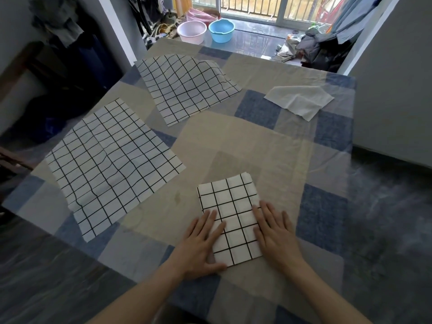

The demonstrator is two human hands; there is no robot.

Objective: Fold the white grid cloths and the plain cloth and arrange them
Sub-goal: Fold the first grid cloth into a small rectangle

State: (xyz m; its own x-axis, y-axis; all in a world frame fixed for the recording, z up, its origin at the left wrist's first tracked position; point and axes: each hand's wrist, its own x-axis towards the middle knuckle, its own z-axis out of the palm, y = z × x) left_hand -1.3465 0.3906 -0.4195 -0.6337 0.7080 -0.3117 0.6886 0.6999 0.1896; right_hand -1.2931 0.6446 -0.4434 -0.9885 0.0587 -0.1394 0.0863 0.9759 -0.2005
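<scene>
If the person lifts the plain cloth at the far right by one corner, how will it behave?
The plain cloth will probably hang limp: it lies crumpled, with one flap folded over itself. It looks thin and light, so it should lift easily. It may also slide when pushed, since it rests loose on the checked table cover, though fabric on fabric could drag.
</scene>
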